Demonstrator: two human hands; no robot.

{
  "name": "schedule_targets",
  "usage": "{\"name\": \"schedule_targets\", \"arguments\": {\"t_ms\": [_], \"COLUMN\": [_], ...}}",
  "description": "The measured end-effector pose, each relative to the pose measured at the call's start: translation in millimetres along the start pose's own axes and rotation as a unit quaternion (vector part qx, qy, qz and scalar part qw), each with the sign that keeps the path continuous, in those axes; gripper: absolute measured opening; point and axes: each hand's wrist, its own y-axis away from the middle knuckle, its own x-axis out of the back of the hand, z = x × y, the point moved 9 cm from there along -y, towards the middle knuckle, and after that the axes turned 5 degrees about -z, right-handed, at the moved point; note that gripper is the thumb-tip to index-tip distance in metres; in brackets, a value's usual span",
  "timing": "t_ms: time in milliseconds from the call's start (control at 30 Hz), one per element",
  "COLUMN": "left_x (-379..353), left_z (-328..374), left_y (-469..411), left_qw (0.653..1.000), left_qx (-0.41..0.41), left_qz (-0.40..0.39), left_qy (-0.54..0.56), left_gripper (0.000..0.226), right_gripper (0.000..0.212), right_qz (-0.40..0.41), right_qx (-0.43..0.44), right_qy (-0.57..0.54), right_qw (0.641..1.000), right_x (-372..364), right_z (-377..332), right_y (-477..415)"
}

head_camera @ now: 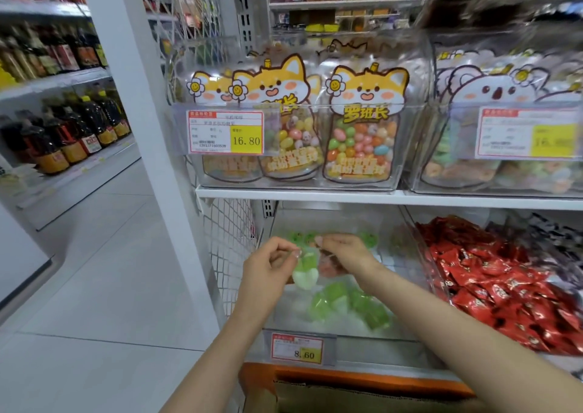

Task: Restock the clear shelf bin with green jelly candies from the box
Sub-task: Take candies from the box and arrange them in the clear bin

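Restocking is looking only started: the clear bin is holding few candies.

The green jelly candies (347, 305) are lying thinly on the bottom of the clear bin (362, 345) on the lower shelf, so I am judging most of the filling is left. Above them the left hand (268, 264) and right hand (344, 255) are both pinching the top of a blurred packet (304, 275). The box (347, 390) is sitting just below.

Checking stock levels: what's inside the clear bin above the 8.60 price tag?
Green jelly candies lie loose in the clear bin, some near the back. The left hand and right hand pinch a candy pack over it, covering whatever lies beneath.
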Motion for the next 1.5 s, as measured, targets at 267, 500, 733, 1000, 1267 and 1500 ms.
{"name": "schedule_targets", "arguments": {"t_ms": [267,500,733,1000,1267,1500], "left_x": [-32,-50,-84,-77,-56,-57], "left_z": [-4,-62,-115,-114,-90,-88], "left_y": [-10,-17,-5,-10,-8,1], "left_qw": [0.997,0.969,0.858,0.856,0.920,0.938], "left_qx": [-0.010,0.144,0.239,0.221,0.190,0.208], "left_qz": [-0.065,-0.127,-0.301,-0.288,-0.236,-0.243], "left_qy": [0.035,-0.157,-0.342,-0.369,-0.249,-0.133], "left_gripper": [0.026,0.048,0.083,0.068,0.064,0.064], "right_gripper": [0.022,0.010,0.015,0.012,0.024,0.017], "right_qz": [-0.168,-0.044,0.023,0.077,0.070,0.058], "right_qx": [-0.088,-0.118,-0.123,-0.119,-0.107,-0.110], "right_qy": [-0.191,-0.241,-0.265,-0.087,0.034,0.101], "right_qw": [0.963,0.962,0.956,0.986,0.991,0.987], "right_x": [-12,25,39,43,30,34], "right_z": [7,34,41,43,39,45], "right_y": [58,36,13,-8,-39,-47]}}
